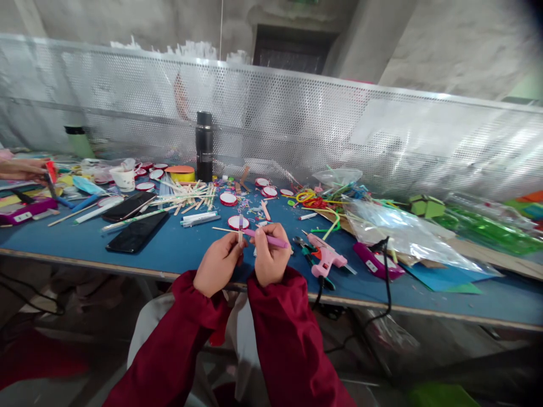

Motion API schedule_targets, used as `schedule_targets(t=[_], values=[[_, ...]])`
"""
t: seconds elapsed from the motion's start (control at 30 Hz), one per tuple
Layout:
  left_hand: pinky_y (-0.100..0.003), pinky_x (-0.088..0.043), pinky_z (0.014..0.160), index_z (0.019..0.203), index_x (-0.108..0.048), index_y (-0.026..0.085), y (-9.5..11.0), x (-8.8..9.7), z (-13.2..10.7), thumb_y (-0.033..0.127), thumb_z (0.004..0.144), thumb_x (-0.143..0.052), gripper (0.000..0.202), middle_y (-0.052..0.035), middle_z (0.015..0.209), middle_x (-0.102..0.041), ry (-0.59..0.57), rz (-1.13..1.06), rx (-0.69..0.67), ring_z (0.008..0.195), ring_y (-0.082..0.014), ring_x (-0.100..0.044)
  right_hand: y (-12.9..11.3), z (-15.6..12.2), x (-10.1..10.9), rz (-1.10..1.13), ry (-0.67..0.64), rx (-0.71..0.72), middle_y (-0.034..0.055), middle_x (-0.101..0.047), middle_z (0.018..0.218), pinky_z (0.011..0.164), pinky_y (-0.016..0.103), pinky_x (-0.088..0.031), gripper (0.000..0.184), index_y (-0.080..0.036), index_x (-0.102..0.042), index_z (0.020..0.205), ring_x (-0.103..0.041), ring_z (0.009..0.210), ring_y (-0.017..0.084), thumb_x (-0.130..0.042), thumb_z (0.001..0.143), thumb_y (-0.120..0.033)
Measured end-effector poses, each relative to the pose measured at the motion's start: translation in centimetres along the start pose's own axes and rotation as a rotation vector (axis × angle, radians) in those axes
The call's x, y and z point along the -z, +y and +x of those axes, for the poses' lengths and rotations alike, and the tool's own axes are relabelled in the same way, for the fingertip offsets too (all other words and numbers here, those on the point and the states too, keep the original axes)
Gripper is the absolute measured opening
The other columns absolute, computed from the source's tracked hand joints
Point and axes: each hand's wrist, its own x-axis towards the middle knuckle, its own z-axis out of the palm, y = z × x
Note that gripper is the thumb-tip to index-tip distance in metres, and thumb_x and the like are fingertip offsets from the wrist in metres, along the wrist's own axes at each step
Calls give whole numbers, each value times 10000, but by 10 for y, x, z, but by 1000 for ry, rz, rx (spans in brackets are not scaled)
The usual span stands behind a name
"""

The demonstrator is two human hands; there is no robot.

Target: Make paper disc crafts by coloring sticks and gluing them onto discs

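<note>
My left hand (219,261) is closed on a small flat wooden stick (240,233), held upright between thumb and fingers. The upper part of the stick looks purple, the lower part bare wood. In my right hand (271,257) is a purple marker (276,242), its tip end pointing left against or very close to the stick. Just behind my hands lies a white disc with a red rim (238,223). A pink glue gun (326,255) rests to the right of my right hand, beside dark-handled pliers (306,249).
Two phones (138,232) and a pile of wooden sticks (193,195) lie to the left. A black bottle (204,150) stands behind. Rightward are a purple box with a cable (377,261), plastic bags (407,229) and coloured paper. Another person's hand (25,169) is at far left.
</note>
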Motion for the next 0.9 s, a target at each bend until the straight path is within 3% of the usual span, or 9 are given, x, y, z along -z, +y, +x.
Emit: schedule_targets(t=[0.23,0.43,0.6,0.9], values=[[-282,-375,671,902,-564,210,1,1,-1,382,1028,-457,239,31,676,-575,2,19,-12,656,-155,-518,3,0,-1,11,69,-6,-14,-605,654,637,310,-436,243,-222,-572,754,-567,640,165,-589,950,-364],[-284,-372,656,864,-536,212,0,-1,-1,412,1030,-462,269,33,677,-563,2,-13,-1,642,-149,-503,0,0,0,3,-7,-3,-11,-593,654,606,303,-410,256,-221,-575,741,-544,622,159,-591,947,-373],[-286,-370,665,900,-564,211,2,0,0,396,1033,-456,251,32,671,-571,5,14,-7,648,-151,-511,2,0,0,5,67,-6,-18,-589,655,626,305,-436,245,-221,-570,748,-557,632,160,-590,953,-355],[-279,-372,661,861,-552,211,-1,0,0,377,1022,-463,248,30,673,-579,20,23,-12,649,-148,-517,3,0,-1,-1,14,-14,-20,-580,651,608,297,-422,263,-224,-561,733,-547,628,158,-586,952,-367]])
